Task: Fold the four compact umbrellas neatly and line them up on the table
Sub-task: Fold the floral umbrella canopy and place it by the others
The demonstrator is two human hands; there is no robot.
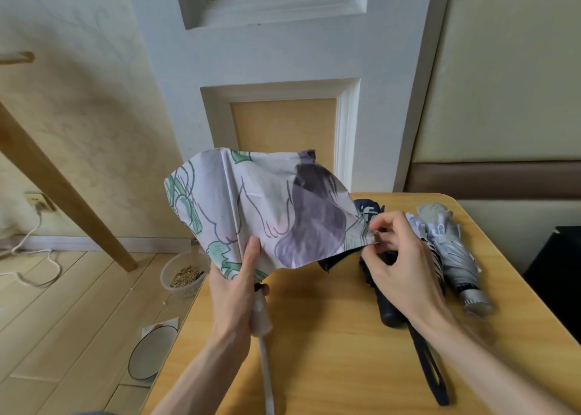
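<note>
Printed umbrella (pixel 251 200) held above near-left part of wooden table (pixel 314 351), canopy loose, unfolded. Left hand (pixel 234 292) curled round base of canopy above white handle (pixel 261 317), thumb flat on fabric, likely to steady shaft. Right hand (pixel 399 257) pinches canopy edge at rib tip, likely pulling panel taut for pleating. Navy umbrella (pixel 390 311) and silver umbrella (pixel 456 257) lie collapsed side by side, far right.

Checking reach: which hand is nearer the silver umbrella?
Right. The right hand pinches the floral canopy beside the silver umbrella; the left hand grips its handle, farther left.
</note>
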